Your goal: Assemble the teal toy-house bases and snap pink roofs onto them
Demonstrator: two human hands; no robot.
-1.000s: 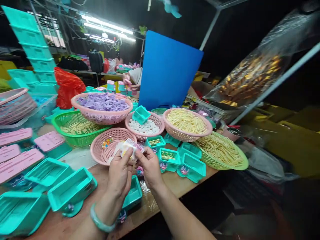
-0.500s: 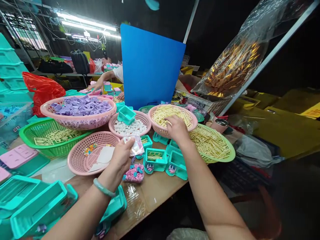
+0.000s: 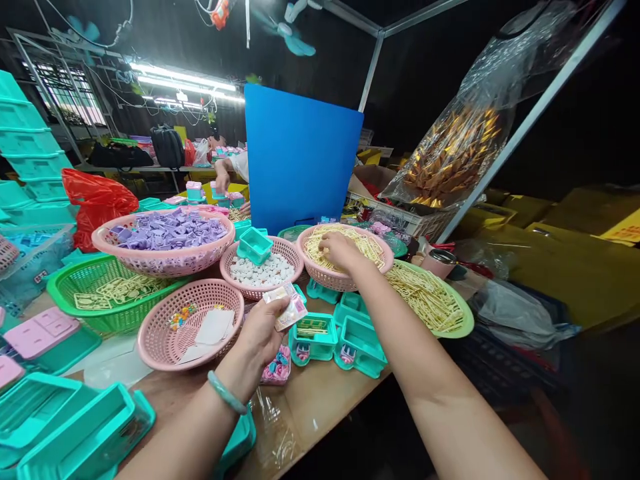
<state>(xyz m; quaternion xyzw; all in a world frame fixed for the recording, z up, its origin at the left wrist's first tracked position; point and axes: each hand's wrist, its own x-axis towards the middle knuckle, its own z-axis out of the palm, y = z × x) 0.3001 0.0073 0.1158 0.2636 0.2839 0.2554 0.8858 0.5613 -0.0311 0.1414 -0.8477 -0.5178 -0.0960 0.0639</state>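
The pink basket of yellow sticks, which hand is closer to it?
Right. The right hand reaches into the pink basket of yellow sticks, touching them; the left hand is nearer the table edge, holding a small packet.

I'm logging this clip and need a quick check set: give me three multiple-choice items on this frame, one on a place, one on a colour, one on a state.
1. Where is the right hand?
A. In the pink basket of pale yellow sticks
B. In the green basket
C. Flat on the table

2. What colour are the pieces heaped in the large pink basket at the back left?
A. Orange
B. Purple
C. Black

3. What state is the left hand in?
A. Open and empty
B. Closed on a small clear packet
C. Resting inside a teal tray

Answers:
1. A, the fingers lie on the yellow sticks inside that basket's rim.
2. B, the heap is light purple throughout.
3. B, thumb and fingers pinch the packet above the table edge.
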